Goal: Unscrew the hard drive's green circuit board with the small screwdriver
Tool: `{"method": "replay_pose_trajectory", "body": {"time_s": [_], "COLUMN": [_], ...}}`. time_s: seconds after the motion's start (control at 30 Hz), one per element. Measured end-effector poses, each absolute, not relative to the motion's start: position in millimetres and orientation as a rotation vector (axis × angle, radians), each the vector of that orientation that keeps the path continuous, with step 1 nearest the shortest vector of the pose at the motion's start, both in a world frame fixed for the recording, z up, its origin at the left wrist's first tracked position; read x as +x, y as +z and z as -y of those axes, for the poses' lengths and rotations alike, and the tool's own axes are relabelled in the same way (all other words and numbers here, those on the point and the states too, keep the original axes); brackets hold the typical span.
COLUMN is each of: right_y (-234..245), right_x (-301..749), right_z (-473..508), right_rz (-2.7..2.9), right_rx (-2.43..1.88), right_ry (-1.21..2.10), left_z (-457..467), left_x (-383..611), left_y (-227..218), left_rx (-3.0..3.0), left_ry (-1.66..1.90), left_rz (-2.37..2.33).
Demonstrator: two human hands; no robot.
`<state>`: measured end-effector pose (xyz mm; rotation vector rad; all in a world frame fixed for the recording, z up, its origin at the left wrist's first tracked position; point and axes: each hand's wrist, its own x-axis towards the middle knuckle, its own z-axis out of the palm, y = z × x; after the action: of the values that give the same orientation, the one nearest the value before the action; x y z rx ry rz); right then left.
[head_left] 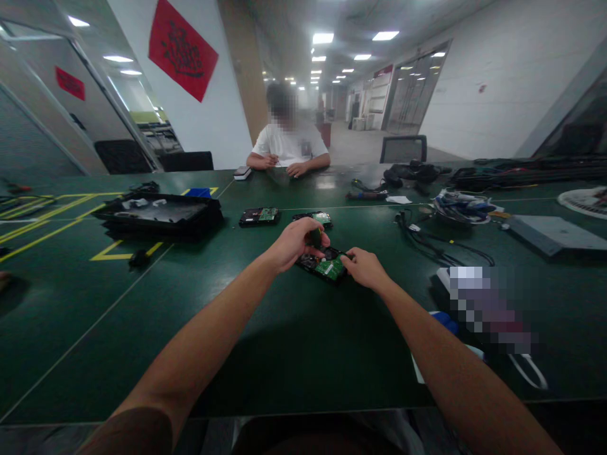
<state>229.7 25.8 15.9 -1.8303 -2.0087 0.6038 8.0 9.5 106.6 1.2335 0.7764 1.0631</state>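
Observation:
A hard drive [329, 268] lies on the green table in front of me, its green circuit board facing up. My left hand [294, 245] is closed over its far left part, fingers wrapped round a short dark handle [315, 237] with a yellow edge that looks like a screwdriver; its tip is hidden. At the drive's right edge, my right hand [365, 268] pinches the casing between thumb and fingers. Just beyond my left hand sits another drive [322, 218], partly covered by it. A third drive [259, 217] rests farther left, board up.
Black trays [159, 215] are stacked at left inside yellow tape. Right of my hands are black cables [422, 243], a bowl of wires [462, 207] and a grey metal box [557, 235]. A blurred white-edged object [488, 309] lies near my right forearm. Across the table sits a person [289, 145].

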Motion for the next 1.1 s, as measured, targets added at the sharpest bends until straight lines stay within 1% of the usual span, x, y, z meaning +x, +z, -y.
{"method": "replay_pose_trajectory", "body": {"time_s": [0.17,0.37,0.57,0.83,1.0,1.1], "right_y": [14.5,17.6,17.2,17.5,17.8,17.1], "right_x": [231.0,230.6,230.7,231.3,230.3,230.4], "right_z": [-26.6,-25.4,-25.0,-25.0,-24.7,-25.1], "right_rz": [2.006,2.017,2.004,2.017,2.012,2.029], "right_rx": [-1.825,-1.832,-1.835,-1.816,-1.828,-1.822], "right_ry": [0.608,0.63,0.659,0.653,0.642,0.609], "left_z": [-11.4,-9.6,-11.8,-12.6,-13.6,-12.6], "left_x": [6.2,6.8,8.8,5.6,4.8,4.5], "left_y": [107.6,107.4,105.5,104.7,106.1,107.3], "left_rx": [1.328,1.254,1.382,1.207,1.333,1.323], "left_ry": [1.155,1.082,1.194,1.089,1.15,1.098], "left_rz": [-0.868,-0.846,-0.931,-0.794,-0.86,-0.833]}}
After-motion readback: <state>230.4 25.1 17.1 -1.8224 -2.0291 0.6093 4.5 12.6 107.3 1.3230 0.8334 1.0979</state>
